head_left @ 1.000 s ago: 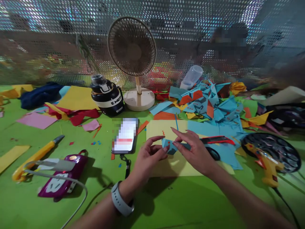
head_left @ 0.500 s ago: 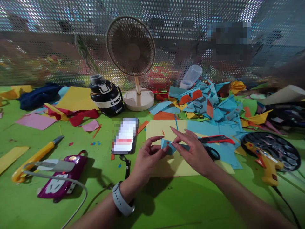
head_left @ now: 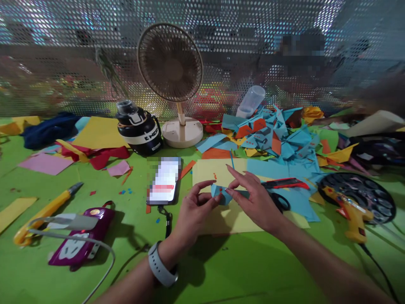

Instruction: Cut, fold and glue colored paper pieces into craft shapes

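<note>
Between my two hands is a small folded piece of blue paper [head_left: 225, 197] with orange dots on it. My left hand [head_left: 196, 207] pinches its left side between thumb and fingers. At its right edge, my right hand [head_left: 253, 198] grips with thumb and a bent finger, the index finger stretched out above. Pale yellow paper sheets [head_left: 205, 169] lie beneath, with tiny orange bits [head_left: 215, 175] just past my left fingertips. A thin blue strip [head_left: 232, 159] shows beyond my right index finger. Black-handled scissors [head_left: 282, 202] and a red utility knife [head_left: 289, 183] lie by my right hand.
A pile of folded blue paper [head_left: 278, 135] sits at the back right. A yellow glue gun [head_left: 356, 219] rests by a black round tray [head_left: 384, 198]. Leftward are a phone [head_left: 164, 181], a black bottle [head_left: 139, 131], a fan [head_left: 182, 133], a purple power strip [head_left: 80, 240] and a yellow-handled tool [head_left: 47, 213].
The view has shifted slightly, so the surroundings sit a little further left. Both hands keep nearly the same pose on the blue paper, which has turned slightly between the fingers.
</note>
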{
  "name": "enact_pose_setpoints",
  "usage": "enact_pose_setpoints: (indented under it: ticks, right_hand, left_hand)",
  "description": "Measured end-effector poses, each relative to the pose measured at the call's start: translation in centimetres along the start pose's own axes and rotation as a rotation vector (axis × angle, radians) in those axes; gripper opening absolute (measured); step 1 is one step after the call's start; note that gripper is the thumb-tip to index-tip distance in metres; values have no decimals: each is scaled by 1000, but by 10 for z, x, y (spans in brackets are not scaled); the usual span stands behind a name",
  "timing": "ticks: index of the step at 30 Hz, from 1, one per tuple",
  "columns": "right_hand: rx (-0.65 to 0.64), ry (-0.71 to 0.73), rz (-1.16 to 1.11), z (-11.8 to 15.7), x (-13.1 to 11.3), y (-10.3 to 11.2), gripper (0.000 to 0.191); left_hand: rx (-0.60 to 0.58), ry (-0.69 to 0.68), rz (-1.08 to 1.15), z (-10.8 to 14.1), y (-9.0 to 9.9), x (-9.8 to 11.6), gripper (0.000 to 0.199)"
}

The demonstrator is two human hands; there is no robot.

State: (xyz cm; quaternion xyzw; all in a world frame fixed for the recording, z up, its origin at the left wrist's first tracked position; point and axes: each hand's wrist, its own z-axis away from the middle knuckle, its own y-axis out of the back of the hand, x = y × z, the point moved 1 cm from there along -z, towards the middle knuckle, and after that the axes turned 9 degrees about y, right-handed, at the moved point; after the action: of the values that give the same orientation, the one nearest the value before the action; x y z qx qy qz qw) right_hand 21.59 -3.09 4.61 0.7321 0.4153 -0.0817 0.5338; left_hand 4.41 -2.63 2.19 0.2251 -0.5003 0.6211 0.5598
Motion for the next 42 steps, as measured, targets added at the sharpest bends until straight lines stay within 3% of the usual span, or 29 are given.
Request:
enact_pose_setpoints:
  ticks: [8,13,19,27,31,35,42]
  right_hand:
    - [19,16,-1,-2,0,0,60]
    - [13,7,-34,0,-2,-1,60]
    - [-46,-5,-51,3,-6,-3,61]
    - [-99,-109,-127,1,-4,-2,61]
    - [-122,-150,-261,-2,0,2,61]
    - [-119,-182,-332,-4,6,10,60]
    - [-145,-186,-144,-12,4,27,56]
  left_hand:
    - [-24,40,87,0,0,-2,55]
    - [45,69,112,-1,0,-2,59]
    - [128,-19,55,-2,1,-4,62]
    - [142,-145,-31,-3,4,-2,63]
    - [110,-153,-61,-3,4,2,63]
    - [62,-69,54,1,3,5,68]
    - [-56,23,96,3,2,6,76]
